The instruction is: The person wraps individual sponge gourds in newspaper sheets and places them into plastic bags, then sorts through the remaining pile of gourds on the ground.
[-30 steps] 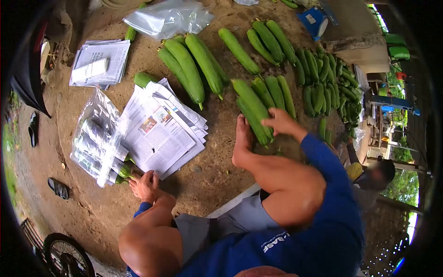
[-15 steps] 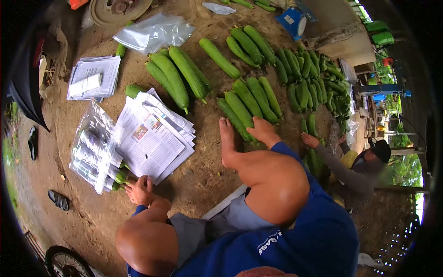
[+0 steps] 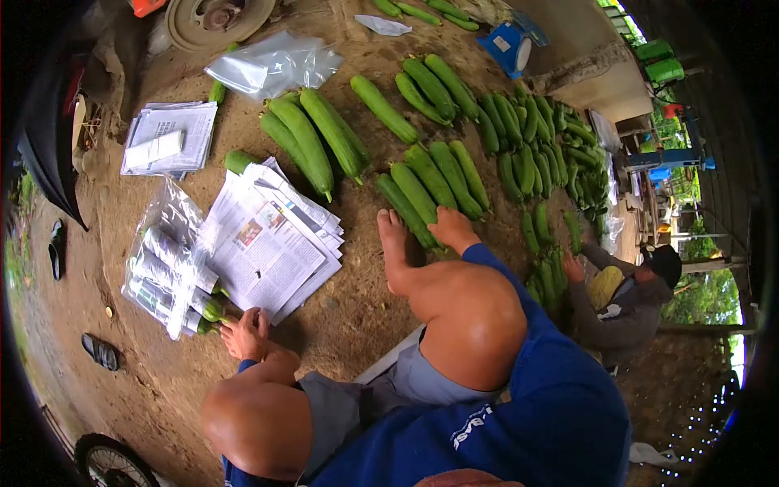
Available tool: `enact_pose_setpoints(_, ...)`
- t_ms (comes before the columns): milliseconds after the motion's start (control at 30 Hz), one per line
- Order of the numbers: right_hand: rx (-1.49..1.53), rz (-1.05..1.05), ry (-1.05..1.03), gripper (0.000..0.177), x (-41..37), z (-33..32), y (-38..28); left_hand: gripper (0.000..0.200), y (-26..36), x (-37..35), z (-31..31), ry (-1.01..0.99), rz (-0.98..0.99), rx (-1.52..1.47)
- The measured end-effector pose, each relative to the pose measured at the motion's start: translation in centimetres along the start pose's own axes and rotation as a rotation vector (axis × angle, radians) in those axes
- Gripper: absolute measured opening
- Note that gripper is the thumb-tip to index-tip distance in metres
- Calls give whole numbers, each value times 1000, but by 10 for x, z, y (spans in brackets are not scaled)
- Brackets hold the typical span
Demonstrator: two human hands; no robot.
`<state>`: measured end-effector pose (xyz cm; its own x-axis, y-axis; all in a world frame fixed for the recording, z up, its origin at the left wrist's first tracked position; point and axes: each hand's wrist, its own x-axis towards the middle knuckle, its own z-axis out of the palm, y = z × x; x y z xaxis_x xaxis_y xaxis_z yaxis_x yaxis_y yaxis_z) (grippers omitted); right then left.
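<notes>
My right hand (image 3: 452, 227) has its fingers around the near end of a long green luffa gourd (image 3: 415, 193). That gourd lies on the ground in a row with several others, just beyond my right foot (image 3: 393, 243). My left hand (image 3: 254, 326) rests at my left foot, fingers loosely apart and seemingly holding nothing. Close to it are the stem ends of newspaper-wrapped gourds (image 3: 213, 310) inside a clear plastic bag (image 3: 166, 231). Between the bag and my right foot lies a stack of newspaper sheets (image 3: 268, 243).
Larger gourds (image 3: 304, 146) lie beyond the newspaper, near folded clear plastic (image 3: 280, 65) and another paper pile (image 3: 166, 138). A blue scale (image 3: 503, 49) stands farther back. At right, a co-worker (image 3: 625, 292) sits by many more gourds (image 3: 527, 122). Sandals (image 3: 101, 351) lie at left.
The co-worker's outstretched arm has drawn back, and a gourd now stands out by that hand. My view has shifted slightly. Both my hands stay at the same things.
</notes>
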<state>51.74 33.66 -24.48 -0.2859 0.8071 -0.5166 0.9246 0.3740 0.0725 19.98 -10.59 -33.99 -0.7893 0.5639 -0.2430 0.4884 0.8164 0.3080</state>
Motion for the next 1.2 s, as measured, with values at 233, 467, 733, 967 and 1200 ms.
enact_pose_setpoints(233,-82,30,-52,54,6,-7,-9,31,8,2,-19,-173,-83,-74)
enact_pose_setpoints(467,-92,60,-46,51,9,-7,-8,29,3,5,-14,-189,-70,-147)
enact_pose_setpoints(733,-103,56,-66,59,11,-3,-9,27,-12,0,7,5,-12,1)
enact_pose_setpoints(967,-61,-286,191,56,38,-49,-54,30,-1,3,-5,-137,-61,-100)
enact_pose_setpoints(1200,300,-738,263,35,114,-109,-177,30,1,5,-13,-169,-66,-89)
